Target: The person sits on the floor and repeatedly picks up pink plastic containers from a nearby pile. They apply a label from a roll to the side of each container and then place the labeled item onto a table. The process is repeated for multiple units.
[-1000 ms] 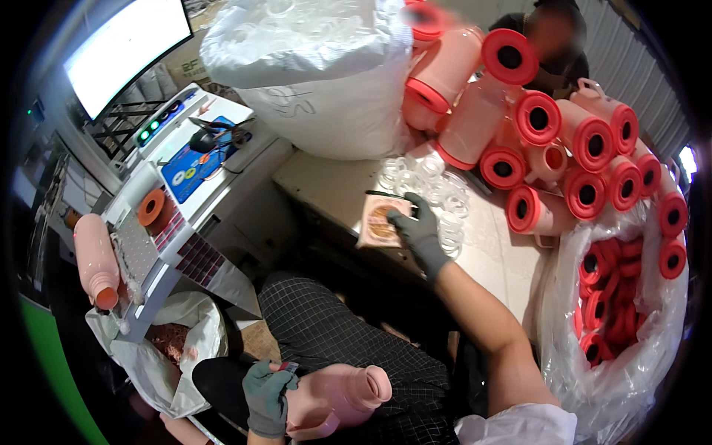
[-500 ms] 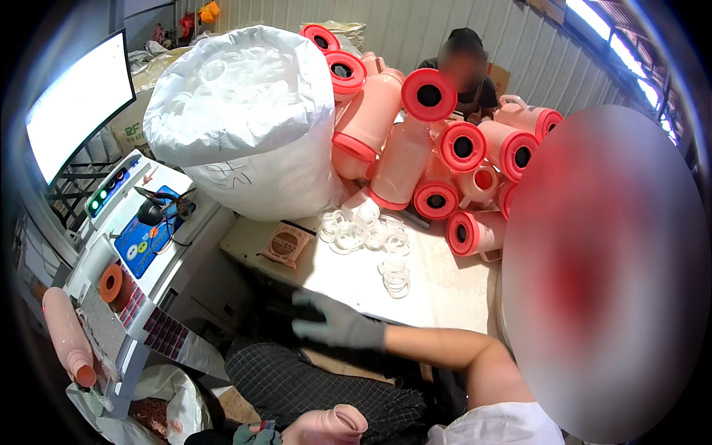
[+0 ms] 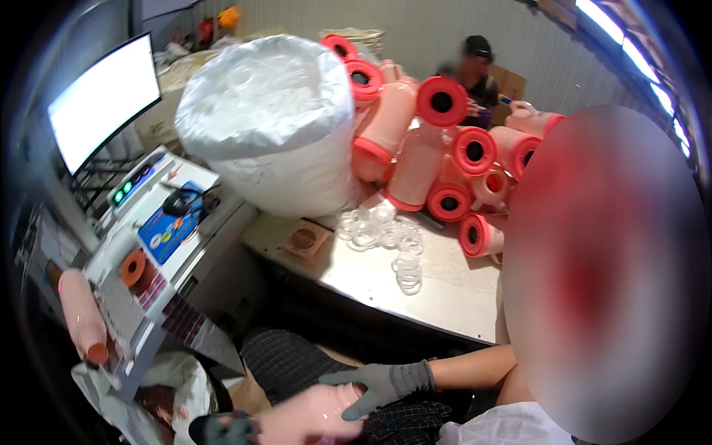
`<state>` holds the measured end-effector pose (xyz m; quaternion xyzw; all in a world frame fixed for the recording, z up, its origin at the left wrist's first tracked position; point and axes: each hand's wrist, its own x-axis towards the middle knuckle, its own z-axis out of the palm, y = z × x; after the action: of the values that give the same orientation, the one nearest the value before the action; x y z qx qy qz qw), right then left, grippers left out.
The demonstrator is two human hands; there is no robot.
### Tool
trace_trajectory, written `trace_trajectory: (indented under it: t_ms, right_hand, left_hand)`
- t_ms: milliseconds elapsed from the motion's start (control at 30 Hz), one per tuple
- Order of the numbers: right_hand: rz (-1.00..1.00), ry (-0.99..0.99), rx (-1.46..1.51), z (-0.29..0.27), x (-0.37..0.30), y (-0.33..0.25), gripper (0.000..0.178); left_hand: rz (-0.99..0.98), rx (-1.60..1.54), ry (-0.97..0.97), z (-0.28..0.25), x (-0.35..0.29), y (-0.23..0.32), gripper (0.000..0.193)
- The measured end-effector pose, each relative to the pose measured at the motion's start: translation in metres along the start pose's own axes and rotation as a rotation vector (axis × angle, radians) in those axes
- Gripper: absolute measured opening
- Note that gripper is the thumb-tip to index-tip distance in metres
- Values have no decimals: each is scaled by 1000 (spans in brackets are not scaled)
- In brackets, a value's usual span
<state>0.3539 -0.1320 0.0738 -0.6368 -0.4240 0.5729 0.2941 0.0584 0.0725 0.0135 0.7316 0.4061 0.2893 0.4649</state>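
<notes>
Low in the head view, a pink flask [image 3: 297,420] lies over the lap [image 3: 285,360]. The gloved right hand [image 3: 377,389] is clamped around its neck end. The left hand [image 3: 233,429], blurred at the lower edge, is at the other end; whether it grips, I cannot tell. Beyond, loose white rings [image 3: 365,233] lie on the table [image 3: 460,293], with 1 square packet [image 3: 305,239] to their left.
</notes>
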Motion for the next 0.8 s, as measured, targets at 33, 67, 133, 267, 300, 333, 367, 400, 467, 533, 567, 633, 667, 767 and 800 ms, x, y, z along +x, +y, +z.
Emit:
trace_trajectory:
  t_ms: [33, 67, 133, 267, 300, 333, 367, 400, 467, 533, 567, 633, 667, 767, 800]
  right_hand:
    - [-97, 78, -16, 10, 8, 2, 103]
    - [-197, 144, -31, 21, 16, 2, 103]
    - [-265, 202, 96, 58, 35, 13, 108]
    - [-317, 320, 275, 108, 47, 37, 113]
    - [-320, 293, 377, 113, 49, 35, 114]
    - [-320, 262, 472, 118, 54, 37, 114]
    - [-343, 266, 445, 120, 55, 40, 117]
    - [-356, 244, 376, 121, 55, 46, 117]
    - [-384, 226, 265, 115, 55, 52, 118]
    - [-340, 195, 341, 109, 53, 50, 117]
    - [-331, 191, 372, 109, 54, 50, 117]
    - [-318, 195, 428, 109, 55, 49, 115]
    - [-313, 189, 411, 110, 54, 49, 115]
    - [-316, 182, 381, 109, 54, 53, 115]
    - [-326, 184, 382, 111, 54, 56, 115]
  left_hand:
    - [-298, -681, 165, -30, 0, -10, 34]
    - [6, -508, 495, -39, 22, -60, 18]
    - [-60, -755, 404, -45, 1, 28, 24]
    - [247, 170, 386, -43, -16, 14, 19]
    - [30, -298, 423, -38, -26, 12, 15]
    - [-147, -782, 475, -32, -41, 7, 10]
    - [-213, -852, 467, -30, -49, 3, 9]
    - [-275, -925, 450, -27, -56, 1, 7]
    - [-373, -957, 512, -21, -57, 13, 10]
    - [-374, -957, 443, -23, -54, 15, 12]
    - [-393, -933, 432, -26, -54, 13, 14]
    - [-363, -883, 420, -26, -60, 5, 15]
    - [-349, -857, 407, -26, -62, 2, 15]
    - [-426, -898, 399, -25, -63, 0, 17]
    - [-443, -890, 396, -25, -63, -1, 16]
